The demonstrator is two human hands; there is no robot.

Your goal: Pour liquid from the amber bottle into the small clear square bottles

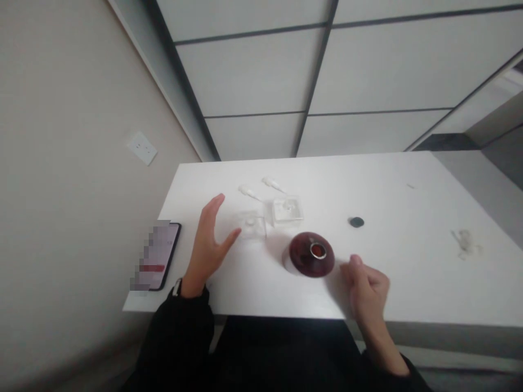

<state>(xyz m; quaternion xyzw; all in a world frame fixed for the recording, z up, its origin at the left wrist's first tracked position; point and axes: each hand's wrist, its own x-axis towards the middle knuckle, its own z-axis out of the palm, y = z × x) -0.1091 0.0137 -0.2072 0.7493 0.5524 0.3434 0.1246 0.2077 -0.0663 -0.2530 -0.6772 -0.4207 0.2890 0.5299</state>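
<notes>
My left hand (210,237) is open, thumb and fingers spread apart in a wide curve. Its thumb tip is nearest to a clear plastic piece (254,227), perhaps a lid or shallow box, on the white table. Close behind that stands a small clear box (287,210) with something pale and blurred inside. A round pot with a glossy dark-red lid (304,256) and a silver-ringed knob sits between my hands. Just right of the pot, my right hand (365,283) is closed with curled fingers; whatever they may hold is hidden.
Two small white-tipped tools (250,191) lie behind the boxes. A dark round disc (357,222) rests right of the pot, and a blurred clear item (464,242) farther right. A phone (161,256) lies by the left wall. White panels rise behind the table (392,196).
</notes>
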